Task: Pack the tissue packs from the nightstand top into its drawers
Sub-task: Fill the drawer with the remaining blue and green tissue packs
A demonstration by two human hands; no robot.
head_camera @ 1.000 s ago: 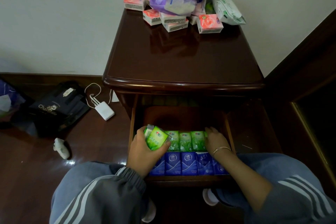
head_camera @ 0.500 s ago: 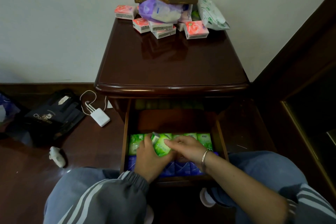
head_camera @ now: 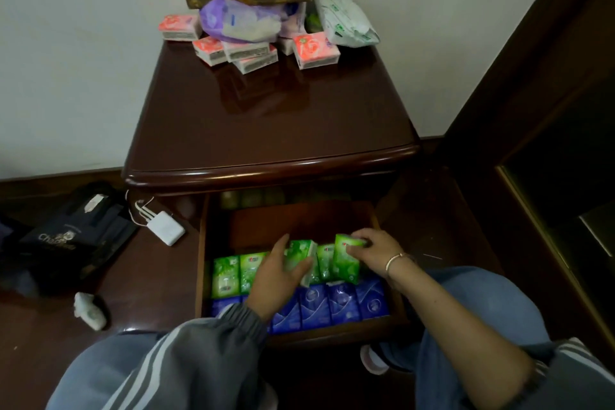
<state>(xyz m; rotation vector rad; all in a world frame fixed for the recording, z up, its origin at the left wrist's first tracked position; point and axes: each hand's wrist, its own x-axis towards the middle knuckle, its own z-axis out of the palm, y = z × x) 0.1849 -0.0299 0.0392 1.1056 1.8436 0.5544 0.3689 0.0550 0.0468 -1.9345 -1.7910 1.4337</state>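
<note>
STEP: ease both packs upright into the green row, square to neighbours, no crushing | LEFT: your left hand (head_camera: 276, 280) grips one green pack (head_camera: 301, 258) | RIGHT: your right hand (head_camera: 376, 253) pinches a second pack (head_camera: 346, 263) by its top | LOOK: glossy, soft, tilted, above the blue row (head_camera: 342, 306) in the drawer (head_camera: 203, 243) | TODO: pink packs (head_camera: 314, 50) on nightstand top

Nightstand top (head_camera: 266, 116) has pink tissue pks (head_camera: 316, 50), purple bag (head_camera: 239, 22) at back.

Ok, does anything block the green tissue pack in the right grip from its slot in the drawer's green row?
Nothing visible. The right grip pinches the green tissue pack at the row's right end, in the dark wooden drawer.
</note>
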